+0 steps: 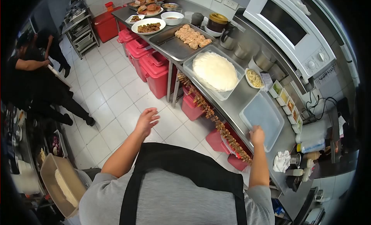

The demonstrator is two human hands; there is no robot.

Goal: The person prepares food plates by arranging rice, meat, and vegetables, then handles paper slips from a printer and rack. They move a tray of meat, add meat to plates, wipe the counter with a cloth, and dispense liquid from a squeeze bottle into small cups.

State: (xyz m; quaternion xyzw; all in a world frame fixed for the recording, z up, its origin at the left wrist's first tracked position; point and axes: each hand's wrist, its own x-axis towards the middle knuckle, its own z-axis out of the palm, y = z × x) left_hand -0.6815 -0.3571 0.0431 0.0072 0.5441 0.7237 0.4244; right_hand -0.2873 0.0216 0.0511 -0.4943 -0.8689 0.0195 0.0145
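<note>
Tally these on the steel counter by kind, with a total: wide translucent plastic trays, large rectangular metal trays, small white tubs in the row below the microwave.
Wide translucent plastic trays: 2
Large rectangular metal tray: 1
Small white tubs: 5
Total: 8

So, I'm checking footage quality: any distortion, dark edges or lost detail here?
Head view: wide-angle distortion bows the long stainless-steel counter; head view: black vignette rounds the corners, co-workers' black clothing losing detail; head view: bare left hand and bare right hand readable.
</note>
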